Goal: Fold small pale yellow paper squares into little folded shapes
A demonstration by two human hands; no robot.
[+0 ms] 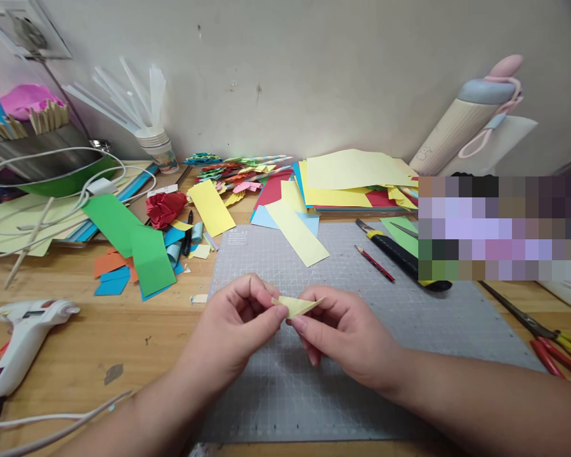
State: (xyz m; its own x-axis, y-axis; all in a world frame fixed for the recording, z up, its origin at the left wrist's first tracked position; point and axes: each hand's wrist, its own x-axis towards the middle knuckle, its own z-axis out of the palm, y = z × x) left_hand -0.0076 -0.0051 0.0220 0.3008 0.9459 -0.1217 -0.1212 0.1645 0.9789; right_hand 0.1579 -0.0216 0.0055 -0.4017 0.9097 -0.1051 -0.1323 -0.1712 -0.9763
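Far to my left, the white hot glue gun (21, 343) lies on the wooden counter (71, 362), and farther back sit the green paper strips (155, 260), all well apart from my work. My left grip (233, 324) is pinching the left end of a small folded piece of pale yellow paper (295, 308) between thumb and fingertips. To crease it well, I'd judge it best to keep both pinches light, square the edges before any pressure goes on, then run a thumbnail along the fold from one end to the other; squeezing hard at one spot could skew so small a piece, and the flat mat would back up a firmer crease. The piece is held up between my two grips, over the grey gridded cutting mat (266, 400). It looks matte and slim, its right end drawn out to a sharp point; my fingers cover part of it, so I can't tell how many layers it has. Behind it, the pale yellow strip (302, 238) is much the same colour. My right grip (352, 336) is pinching the right part, thumb in front. Beyond lie the red pencil (375, 263), the black-and-yellow utility knife (400, 257) and, farthest right, the scissors (537, 325).
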